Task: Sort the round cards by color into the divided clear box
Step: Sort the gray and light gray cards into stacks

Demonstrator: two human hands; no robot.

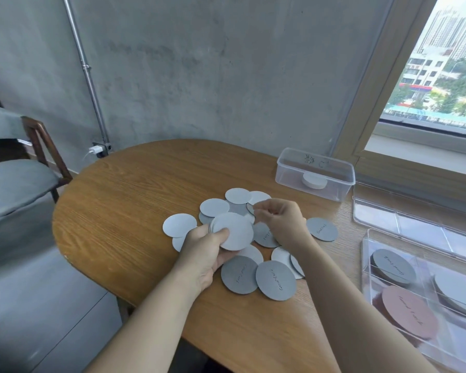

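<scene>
**Both hands at work over the card pile**

In the left hand [203, 254], a thin stack of pale cards [233, 231], thumb pressed on the top face, fingers curled beneath and mostly out of sight. Impossible to count the cards in it.

Just beside it, the right hand [283, 220], palm down, thumb and forefinger pinching the rim of a grey card [250, 208]. Most of that card covered by the fingers and by the stack.

Around and under both hands, loose round cards [179, 224] overlapping on the wooden table [132, 200]. Pale ones mainly toward the far side, darker grey ones with handwriting nearer, the script too small to read. A few partly hidden under the right wrist.

To the right, the divided clear box [428, 257], cut off by the picture's edge, number of compartments unclear. Inside it, in separate sections:
- a dark grey stack [393, 266]
- a reddish card [409, 310]
- a pale grey stack [460, 292], partly out of frame

Beyond the box, a flat clear tray [414, 219], possibly a lid, hard to tell. Farther back, a small clear tub [291, 173] holding a white round stack [314, 181].
</scene>
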